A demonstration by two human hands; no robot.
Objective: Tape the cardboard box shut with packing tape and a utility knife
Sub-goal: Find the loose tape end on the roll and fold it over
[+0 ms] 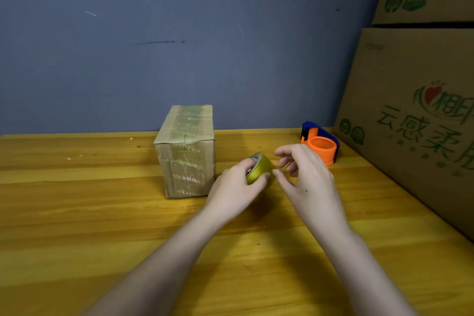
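A small brown cardboard box (pixel 186 151) stands upright on the wooden table (pixel 77 213), its top covered with strips of tape. Just right of it my left hand (pixel 234 187) grips a yellow roll of packing tape (pixel 260 168) held a little above the table. My right hand (pixel 305 174) is at the roll's right side, its thumb and fingertips touching the roll's edge; whether they pinch a tape end I cannot tell. No utility knife is in view.
An orange and blue tape dispenser (pixel 320 142) sits on the table behind my right hand. Large printed cardboard cartons (pixel 415 115) are stacked along the table's right edge. A blue-grey wall (pixel 179 33) closes the back.
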